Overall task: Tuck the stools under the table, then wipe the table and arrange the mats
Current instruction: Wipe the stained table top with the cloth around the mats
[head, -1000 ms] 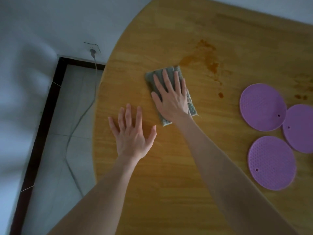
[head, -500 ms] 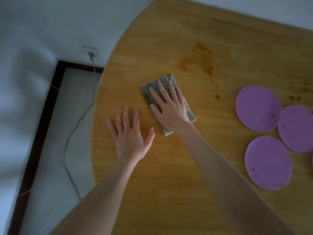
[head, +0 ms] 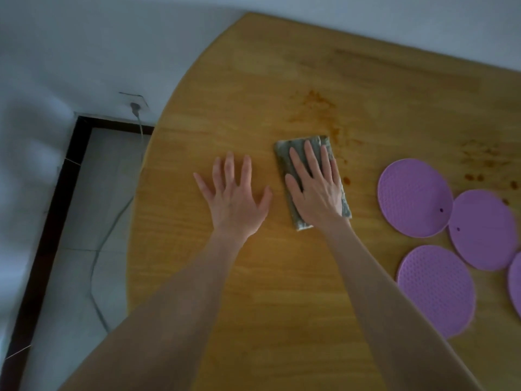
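Right hand [head: 317, 187] flat, fingers straight, pressing grey cloth [head: 283, 156] on wooden table [head: 282, 292]. Left hand [head: 234, 198] splayed flat beside it. Purple mats [head: 414, 197] at right.

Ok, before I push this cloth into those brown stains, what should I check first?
1. Right hand flat on the folded grey cloth: ok.
2. Left hand flat on the round wooden table, apart from the cloth: ok.
3. Brown stains beyond the cloth wiped: not ok.
4. Round purple mats apart from the cloth: ok.
5. Brown specks beyond the mats wiped: not ok.
6. Stools tucked under: cannot tell, out of view.
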